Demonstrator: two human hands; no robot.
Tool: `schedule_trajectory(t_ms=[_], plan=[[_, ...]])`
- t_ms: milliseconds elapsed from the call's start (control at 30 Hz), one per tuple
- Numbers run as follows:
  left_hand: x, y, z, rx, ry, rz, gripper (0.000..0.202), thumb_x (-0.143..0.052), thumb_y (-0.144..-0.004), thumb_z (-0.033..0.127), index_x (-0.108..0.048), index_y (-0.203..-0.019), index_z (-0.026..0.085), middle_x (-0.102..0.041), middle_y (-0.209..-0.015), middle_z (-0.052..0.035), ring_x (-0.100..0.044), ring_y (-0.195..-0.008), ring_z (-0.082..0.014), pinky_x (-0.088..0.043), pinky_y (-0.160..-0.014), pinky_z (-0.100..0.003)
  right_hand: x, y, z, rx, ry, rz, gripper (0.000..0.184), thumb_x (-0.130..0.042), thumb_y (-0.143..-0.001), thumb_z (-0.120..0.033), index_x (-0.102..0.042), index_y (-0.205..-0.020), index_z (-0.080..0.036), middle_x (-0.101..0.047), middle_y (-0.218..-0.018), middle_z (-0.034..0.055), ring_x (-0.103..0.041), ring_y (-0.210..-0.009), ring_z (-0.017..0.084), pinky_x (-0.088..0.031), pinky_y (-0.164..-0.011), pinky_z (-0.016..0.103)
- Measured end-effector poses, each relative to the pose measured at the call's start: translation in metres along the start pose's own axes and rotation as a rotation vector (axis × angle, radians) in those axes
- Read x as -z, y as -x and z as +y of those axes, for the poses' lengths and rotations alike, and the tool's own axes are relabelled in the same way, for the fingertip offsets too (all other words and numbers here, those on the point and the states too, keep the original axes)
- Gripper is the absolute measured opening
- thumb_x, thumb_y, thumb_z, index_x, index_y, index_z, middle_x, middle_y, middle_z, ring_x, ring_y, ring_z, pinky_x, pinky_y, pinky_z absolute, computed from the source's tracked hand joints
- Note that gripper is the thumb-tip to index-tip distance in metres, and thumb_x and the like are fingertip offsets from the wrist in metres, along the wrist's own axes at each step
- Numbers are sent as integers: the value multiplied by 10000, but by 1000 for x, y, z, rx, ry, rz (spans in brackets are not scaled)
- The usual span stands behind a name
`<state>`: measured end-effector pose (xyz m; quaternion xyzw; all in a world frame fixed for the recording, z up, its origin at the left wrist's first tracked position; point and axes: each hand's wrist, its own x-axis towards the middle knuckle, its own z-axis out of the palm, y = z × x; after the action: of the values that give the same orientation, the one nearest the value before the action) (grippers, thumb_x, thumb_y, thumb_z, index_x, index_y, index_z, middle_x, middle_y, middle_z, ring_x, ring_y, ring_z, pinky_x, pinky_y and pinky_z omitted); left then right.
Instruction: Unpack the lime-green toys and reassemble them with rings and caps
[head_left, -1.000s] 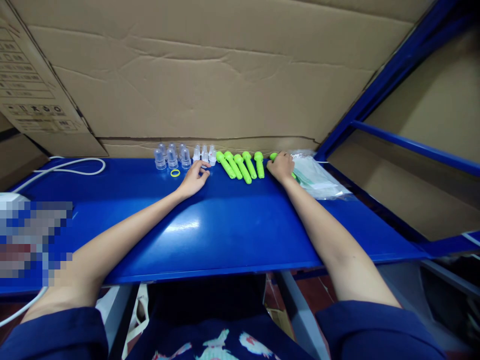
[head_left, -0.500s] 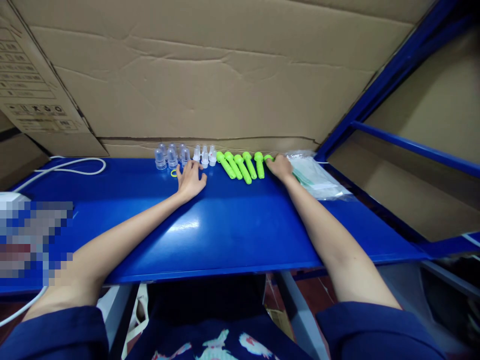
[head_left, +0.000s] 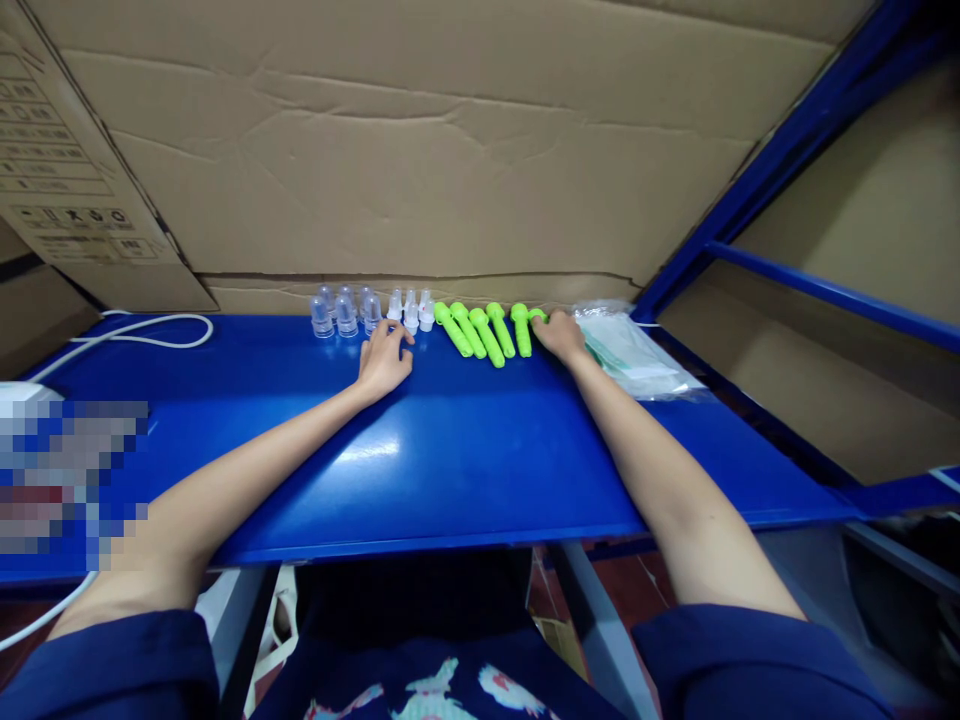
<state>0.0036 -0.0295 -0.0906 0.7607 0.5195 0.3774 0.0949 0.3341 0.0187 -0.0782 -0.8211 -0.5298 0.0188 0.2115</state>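
My left hand [head_left: 385,362] rests palm down on the blue table, fingers bent and apart, with nothing visible in them. Just beyond its fingertips stand several small clear-and-white nozzle-like pieces [head_left: 411,318]. To their left are several clear plastic domed caps [head_left: 346,316]. At the right, my right hand [head_left: 561,337] is closed over a lime-green torch-shaped handle [head_left: 538,314]; only its rounded head shows. Several more lime-green torch-shaped handles [head_left: 487,338] lie in a row between my hands, heads toward the back.
A clear plastic bag [head_left: 637,355] with pale sheets lies right of my right hand. A white cable [head_left: 176,335] loops at the back left. Cardboard [head_left: 450,180] lines the back of the blue table [head_left: 450,460], and a blue frame [head_left: 795,130] rises at the right.
The small yellow ring beside my left hand has gone from sight. My left hand's outer fingers have drawn inward. My right hand stays at the end green handle.
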Motion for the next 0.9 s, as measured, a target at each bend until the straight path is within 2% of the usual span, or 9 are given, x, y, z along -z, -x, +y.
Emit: schedule_trajectory(t_ms=[133,233,467,600,667,767,833,900], plan=[[0,0,-5,-76,57,-49,378,-471,-702,-17,-656,-925,226,-529,-1245,-78,-594,-1066,-247,-501,-961,-414,0,0,0,-1,1,-5,490,-457,-968,-392,-646,-1234,-28,-628,-1258,287,-606,-1198,380,-475,-942,412],[-2,-2,-8,-97,109,-57,402,-429,-688,-53,-668,-885,203,-509,-1255,-77,-593,-1034,-213,-497,-979,-399,1,1,-1,7,9,-3,490,-462,-968,-392,-648,-1231,-23,-633,-1248,289,-609,-1196,383,-478,-936,409],[-2,-5,-6,-153,211,-37,328,-418,-781,-43,-672,-805,163,-514,-1208,-82,-601,-942,-157,-503,-988,-393,1,5,-2,32,45,0,492,-541,-926,-461,-689,-1162,-55,-665,-1201,265,-631,-1149,388,-490,-907,417],[1,-4,-2,-107,341,51,214,-504,-837,32,-670,-840,166,-501,-1239,-87,-604,-997,-159,-557,-923,-354,-1,8,-6,54,8,116,466,-516,-934,-444,-656,-1165,-65,-674,-1176,246,-642,-1099,370,-492,-891,428],[0,-6,-3,-55,439,116,143,-566,-847,84,-669,-898,171,-473,-1272,-97,-601,-1060,-169,-584,-881,-318,1,12,-10,98,-30,215,459,-483,-952,-435,-618,-1196,-70,-664,-1188,234,-639,-1091,364,-488,-896,441],[-4,-11,-10,45,564,174,147,-638,-838,132,-664,-978,168,-452,-1308,-107,-596,-1134,-181,-592,-920,-317,10,24,-21,203,-72,319,480,-393,-988,-461,-559,-1275,-113,-632,-1241,209,-618,-1129,350,-474,-929,446],[-8,-16,-16,103,623,178,198,-656,-837,149,-662,-1035,161,-447,-1336,-113,-594,-1177,-190,-573,-989,-340,17,37,-32,325,-91,316,518,-312,-1006,-500,-509,-1351,-168,-620,-1275,171,-602,-1163,323,-467,-949,421],[-10,-20,-22,138,670,168,253,-669,-838,167,-655,-1090,149,-437,-1372,-125,-590,-1217,-204,-540,-1051,-361,22,52,-46,505,-83,243,534,-266,-1014,-503,-478,-1392,-192,-611,-1300,144,-593,-1186,313,-465,-948,405]])
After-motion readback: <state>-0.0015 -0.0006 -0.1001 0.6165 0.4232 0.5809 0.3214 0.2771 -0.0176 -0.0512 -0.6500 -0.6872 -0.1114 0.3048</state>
